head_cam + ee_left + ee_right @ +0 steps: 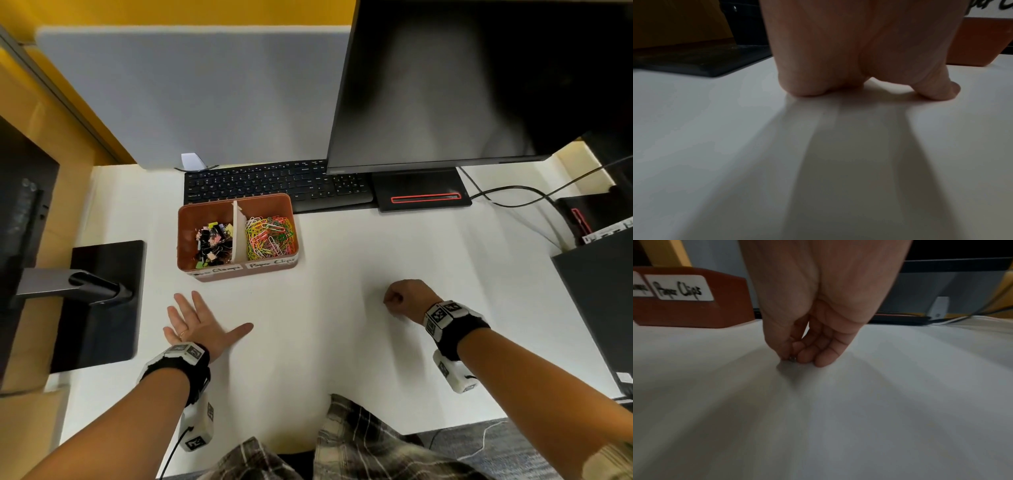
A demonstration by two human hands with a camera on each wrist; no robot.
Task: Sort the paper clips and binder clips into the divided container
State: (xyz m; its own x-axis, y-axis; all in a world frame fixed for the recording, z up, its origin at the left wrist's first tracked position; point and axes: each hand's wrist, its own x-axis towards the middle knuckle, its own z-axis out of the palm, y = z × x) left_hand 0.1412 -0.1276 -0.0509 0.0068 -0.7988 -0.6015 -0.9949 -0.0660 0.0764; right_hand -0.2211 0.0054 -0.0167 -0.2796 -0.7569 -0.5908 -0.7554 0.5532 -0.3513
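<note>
The brown divided container [236, 273] stands on the white desk in front of the keyboard. Its left compartment holds binder clips [212, 243], its right one coloured paper clips [270, 236]. My left hand [205, 322] lies flat on the desk below the container, fingers spread and holding nothing; the left wrist view shows its palm [838, 56] resting on the surface. My right hand [400, 296] is curled on the desk to the right. In the right wrist view its thumb and fingertips [807, 358] pinch a tiny shiny piece [791, 359], too small to identify.
A black keyboard [274, 185] and a monitor [479, 85] with its stand base [423, 192] sit behind the container [694, 313]. A second monitor's base [102, 301] is on the left. Cables [513, 198] and a black case [603, 308] lie at the right.
</note>
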